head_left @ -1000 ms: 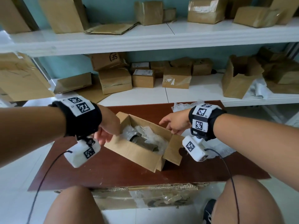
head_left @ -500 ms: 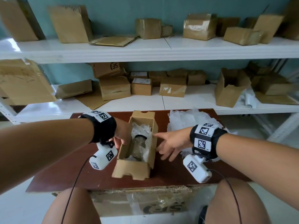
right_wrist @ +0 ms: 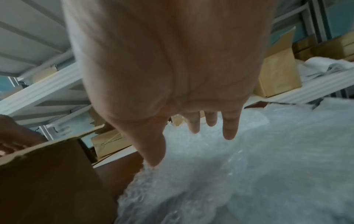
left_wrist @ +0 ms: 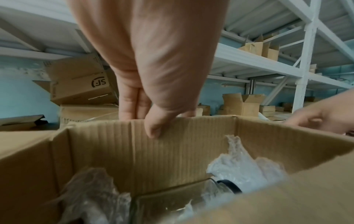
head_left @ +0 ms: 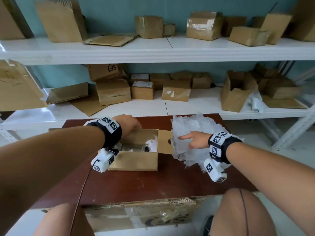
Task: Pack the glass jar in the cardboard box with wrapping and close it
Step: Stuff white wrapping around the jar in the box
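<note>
An open cardboard box (head_left: 136,161) sits on the brown table (head_left: 153,184). Inside lies a glass jar (head_left: 134,148) with a dark lid, padded by white wrapping (head_left: 152,143); the jar (left_wrist: 172,203) shows low in the left wrist view. My left hand (head_left: 127,124) pinches the box's far wall (left_wrist: 172,151), thumb (left_wrist: 153,128) inside and fingers behind. My right hand (head_left: 194,139) hovers with straight fingers over a loose sheet of bubble wrap (head_left: 192,133) right of the box; its fingers (right_wrist: 229,125) hold nothing. One box flap (head_left: 164,142) sticks out to the right.
White shelves (head_left: 153,50) behind the table carry many cardboard boxes (head_left: 175,92) and flat card. An open box (head_left: 237,92) with white wrap stands on the lower shelf at right. A torn carton (head_left: 139,213) sits under the table's front edge, between my knees.
The box has been turned on the table and now lies square to me. My left hand shifted to its far wall. My right hand moved off the box, over the bubble wrap.
</note>
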The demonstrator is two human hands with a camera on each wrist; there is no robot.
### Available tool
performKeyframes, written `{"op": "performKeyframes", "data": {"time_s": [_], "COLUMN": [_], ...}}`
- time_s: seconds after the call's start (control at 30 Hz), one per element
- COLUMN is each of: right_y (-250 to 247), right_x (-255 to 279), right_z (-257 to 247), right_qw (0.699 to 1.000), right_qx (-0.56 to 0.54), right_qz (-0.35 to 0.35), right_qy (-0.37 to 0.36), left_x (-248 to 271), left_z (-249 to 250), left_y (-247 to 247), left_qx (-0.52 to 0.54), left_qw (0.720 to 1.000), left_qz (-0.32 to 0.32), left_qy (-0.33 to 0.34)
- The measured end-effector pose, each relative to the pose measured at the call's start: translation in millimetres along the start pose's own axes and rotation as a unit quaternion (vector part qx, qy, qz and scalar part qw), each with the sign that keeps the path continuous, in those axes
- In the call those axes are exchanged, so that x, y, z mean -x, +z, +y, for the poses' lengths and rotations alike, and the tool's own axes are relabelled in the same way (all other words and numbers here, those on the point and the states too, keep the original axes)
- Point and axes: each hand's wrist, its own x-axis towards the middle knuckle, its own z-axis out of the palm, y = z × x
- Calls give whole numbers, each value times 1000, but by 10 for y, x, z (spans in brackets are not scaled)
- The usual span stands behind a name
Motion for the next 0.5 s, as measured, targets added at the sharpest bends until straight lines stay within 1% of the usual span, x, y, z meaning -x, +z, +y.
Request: {"op": "performKeyframes", "data": {"time_s": [0.07,0.2,0.33,0.5], "right_y": [74,234,280,358], "right_x": [-106,-294,-348,-327], "right_z": [-104,-191,-155,-64], "right_qw": [1000,1000,999,996], "right_qx": [0,-3,12,9], "right_qz": [-17,-4,6,18], "right_qy": [-17,27,42,81], "left_x": [-36,-109,-124,-87], "left_z": [44,78,58,122], "left_y": [-6,13,-3,17], "left_qx": [10,47,77,96], "left_qw": [1000,999,997,995], "left_qz": [11,-4,-24,-19], "left_qy": [3,7,8,-10]}}
